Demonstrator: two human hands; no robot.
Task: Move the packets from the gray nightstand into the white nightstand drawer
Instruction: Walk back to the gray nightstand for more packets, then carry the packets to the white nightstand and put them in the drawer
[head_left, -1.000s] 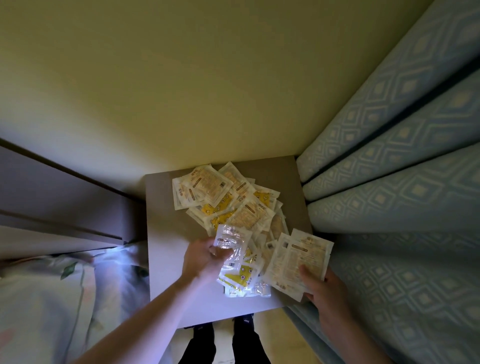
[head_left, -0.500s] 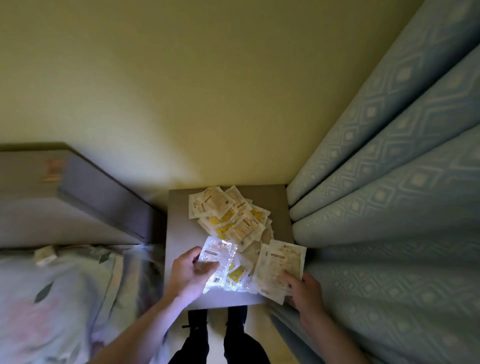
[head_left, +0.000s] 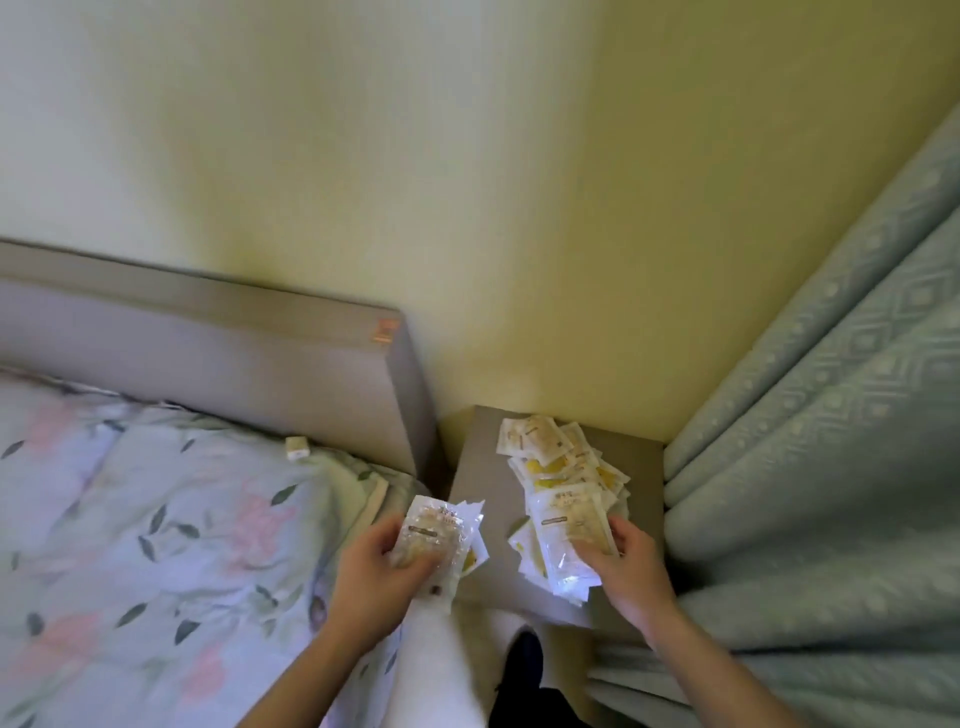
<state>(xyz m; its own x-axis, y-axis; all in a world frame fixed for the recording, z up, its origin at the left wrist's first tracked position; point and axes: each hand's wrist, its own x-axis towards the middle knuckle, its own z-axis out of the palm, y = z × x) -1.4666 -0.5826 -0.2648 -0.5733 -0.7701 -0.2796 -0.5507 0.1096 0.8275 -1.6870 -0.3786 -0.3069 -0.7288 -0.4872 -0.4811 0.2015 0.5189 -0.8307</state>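
The single head-worn camera looks steeply down from standing height, close over the gray nightstand (head_left: 470, 499) wedged between bed (head_left: 156, 519) and curtain (head_left: 831, 467), facing the wall (head_left: 467, 182).

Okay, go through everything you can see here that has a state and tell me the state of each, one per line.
left hand: grips a bunch of packets, lifted off the nightstand.
packets in the left hand: held, over the nightstand's left edge.
right hand: grips a second bunch of packets.
packets in the right hand: held, above the pile.
packet pile: loose, overlapping, on the nightstand top.
gray nightstand: top still carries packets.
curtain: drawn, hanging in folds.
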